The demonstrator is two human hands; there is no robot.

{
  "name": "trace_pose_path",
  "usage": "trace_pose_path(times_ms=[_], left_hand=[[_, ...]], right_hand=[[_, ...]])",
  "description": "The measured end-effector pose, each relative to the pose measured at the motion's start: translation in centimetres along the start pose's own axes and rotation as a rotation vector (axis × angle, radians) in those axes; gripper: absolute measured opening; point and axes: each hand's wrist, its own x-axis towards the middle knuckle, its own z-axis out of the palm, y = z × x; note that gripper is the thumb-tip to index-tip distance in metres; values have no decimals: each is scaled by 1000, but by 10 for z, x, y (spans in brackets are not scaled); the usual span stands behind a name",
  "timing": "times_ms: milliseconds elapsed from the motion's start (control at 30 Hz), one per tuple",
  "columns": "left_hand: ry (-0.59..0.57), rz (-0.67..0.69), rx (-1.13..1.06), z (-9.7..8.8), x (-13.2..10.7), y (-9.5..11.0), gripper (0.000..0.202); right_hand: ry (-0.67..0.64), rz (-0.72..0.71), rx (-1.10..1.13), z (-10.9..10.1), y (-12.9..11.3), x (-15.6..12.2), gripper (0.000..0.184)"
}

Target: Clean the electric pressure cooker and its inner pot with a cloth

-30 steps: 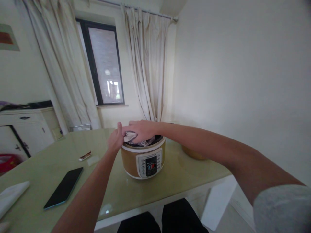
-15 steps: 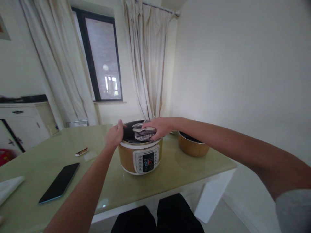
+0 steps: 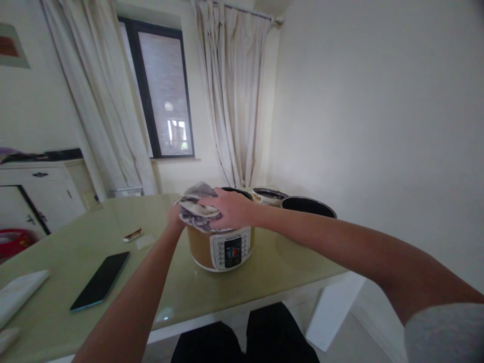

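A gold and white electric pressure cooker (image 3: 202, 248) stands on the table in front of me, its button panel facing my way. My right hand (image 3: 232, 207) is closed on a bunched grey-and-white patterned cloth (image 3: 200, 206) at the cooker's left upper rim. Behind the cloth, at the cooker's left side, is my left hand (image 3: 174, 218); its fingers are covered by the cloth, so their hold cannot be made out. A strip of the cooker's dark opening shows past my right hand.
Right of the cooker stands a dark-lined pot (image 3: 308, 205), with a round white-sided lid-like piece (image 3: 269, 195) behind it. On the left of the green table (image 3: 151, 282) lie a black tablet (image 3: 101, 280), a small item (image 3: 133, 234) and a white object (image 3: 22, 292).
My right hand has swept the cloth leftward across the cooker's top to its left rim, where it now covers my left hand's fingers. The view has shifted slightly.
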Motion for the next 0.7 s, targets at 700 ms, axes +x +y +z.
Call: trace_pose_path(times_ms=[700], left_hand=[[129, -141, -35, 1, 2, 14, 52]], right_hand=[[-157, 192, -396, 59, 90, 87, 46]])
